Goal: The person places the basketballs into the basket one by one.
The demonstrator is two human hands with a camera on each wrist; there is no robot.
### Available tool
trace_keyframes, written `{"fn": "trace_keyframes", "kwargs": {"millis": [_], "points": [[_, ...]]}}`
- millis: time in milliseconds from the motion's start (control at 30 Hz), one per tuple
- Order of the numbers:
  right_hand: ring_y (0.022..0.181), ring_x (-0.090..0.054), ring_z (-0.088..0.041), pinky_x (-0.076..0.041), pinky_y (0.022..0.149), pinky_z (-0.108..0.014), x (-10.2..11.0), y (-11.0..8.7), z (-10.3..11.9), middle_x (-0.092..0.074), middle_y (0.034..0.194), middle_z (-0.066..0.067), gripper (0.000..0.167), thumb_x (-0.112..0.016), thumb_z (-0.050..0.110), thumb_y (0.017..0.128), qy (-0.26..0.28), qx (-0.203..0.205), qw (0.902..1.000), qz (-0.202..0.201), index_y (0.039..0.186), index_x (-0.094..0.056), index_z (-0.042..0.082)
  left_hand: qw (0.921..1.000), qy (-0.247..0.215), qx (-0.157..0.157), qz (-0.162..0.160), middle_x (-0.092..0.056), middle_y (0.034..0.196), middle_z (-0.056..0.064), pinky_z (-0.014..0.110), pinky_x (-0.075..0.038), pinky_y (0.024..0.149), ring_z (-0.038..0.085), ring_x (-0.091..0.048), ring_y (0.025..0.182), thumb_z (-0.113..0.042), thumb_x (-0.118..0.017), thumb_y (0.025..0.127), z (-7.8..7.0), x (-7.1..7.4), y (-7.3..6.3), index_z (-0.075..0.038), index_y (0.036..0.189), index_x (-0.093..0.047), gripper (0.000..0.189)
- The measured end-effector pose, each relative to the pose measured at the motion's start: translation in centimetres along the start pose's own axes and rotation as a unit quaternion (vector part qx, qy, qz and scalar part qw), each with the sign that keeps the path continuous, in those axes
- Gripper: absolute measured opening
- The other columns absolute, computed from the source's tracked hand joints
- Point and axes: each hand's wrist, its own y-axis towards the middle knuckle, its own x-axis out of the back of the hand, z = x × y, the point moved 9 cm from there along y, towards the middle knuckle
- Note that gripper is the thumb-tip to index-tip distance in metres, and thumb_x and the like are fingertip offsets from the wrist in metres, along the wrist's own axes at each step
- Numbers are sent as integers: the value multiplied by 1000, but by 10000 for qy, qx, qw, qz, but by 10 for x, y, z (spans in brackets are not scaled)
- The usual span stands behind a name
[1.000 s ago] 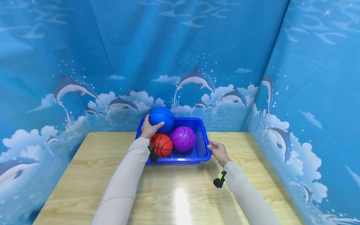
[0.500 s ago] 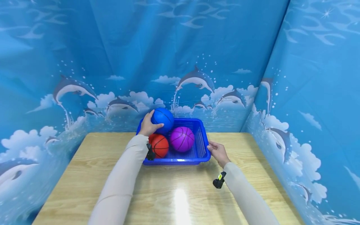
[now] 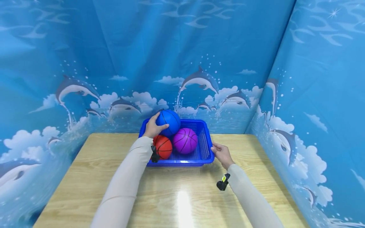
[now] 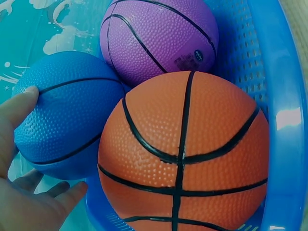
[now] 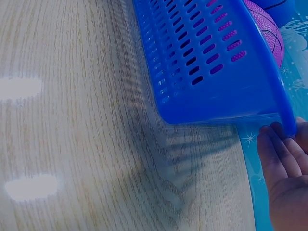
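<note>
A blue plastic basket (image 3: 179, 163) stands on the table with three small basketballs in it. My left hand (image 3: 154, 128) grips the blue ball (image 3: 172, 124) from its left side, at the back left of the basket. In the left wrist view the thumb (image 4: 21, 103) lies on that ball and the other fingers are partly behind it. The red ball (image 3: 163, 148), orange in the left wrist view, is at the front left, and the purple ball (image 3: 185, 141) sits right of it. My right hand (image 3: 223, 155) pinches the basket's right rim (image 5: 284, 108) between thumb and fingers.
A wooden table (image 3: 114, 177) lies under the basket, its surface reflecting a bright light. Blue cloth (image 3: 137, 63) printed with dolphins hangs behind the table, close to the basket's back edge. More such cloth (image 3: 322, 104) rises along the right side.
My left hand and the blue ball have moved slightly to the right, toward the purple ball. My right hand stays at the basket's right rim.
</note>
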Motion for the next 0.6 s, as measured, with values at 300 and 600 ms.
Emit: {"fn": "trace_keyframes", "kwargs": {"millis": [300, 600], "points": [[116, -58, -35, -52, 92, -35, 0, 0, -1, -54, 130, -28, 40, -48, 5, 99, 42, -29, 10000, -31, 138, -45, -8, 10000, -9, 13, 66, -22, 157, 16, 60, -32, 107, 43, -26, 140, -29, -69, 89, 0, 1, -4, -17, 154, -22, 81], [116, -58, -35, -52, 92, -35, -1, -1, -1, -54, 130, -29, 40, -47, 4, 99, 120, -22, 9999, -23, 137, -45, -8, 9999, 125, 4, 2, -25, 156, 16, 59, -31, 108, 42, -27, 140, -28, -69, 88, 3, 5, -7, -15, 154, -23, 81]]}}
